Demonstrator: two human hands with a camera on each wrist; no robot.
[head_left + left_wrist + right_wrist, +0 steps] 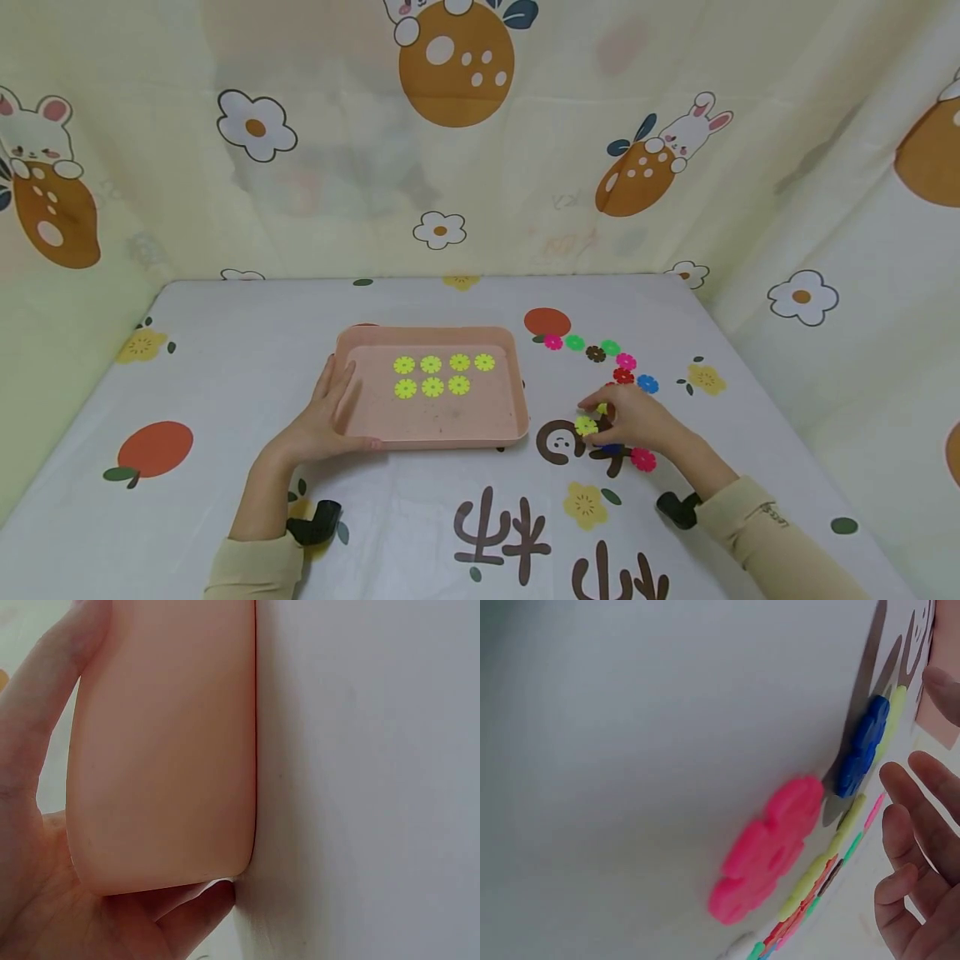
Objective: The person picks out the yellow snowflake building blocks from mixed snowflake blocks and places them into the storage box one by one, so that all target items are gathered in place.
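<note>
A pink tray (435, 444) lies on the table with several yellow flower-shaped discs (432, 387) in two rows inside it. My left hand (324, 425) holds the tray's near left corner, thumb along the front wall and fingers spread on the left side; in the left wrist view the hand (45, 862) wraps around that corner. To the tray's right, my right hand (637, 417) reaches over loose discs. Its thumb and index finger stand apart around a yellow disc (586, 426). In the right wrist view, that yellow disc (891, 727) lies behind a blue disc (862, 746).
Beyond the right hand, loose discs trail back, among them green (575, 342), brown (596, 354), pink (626, 361) and light blue (647, 383) ones. A pink-red disc (642, 459) lies just nearer. The printed tablecloth (405, 517) meets a curtain (330, 217) at the back.
</note>
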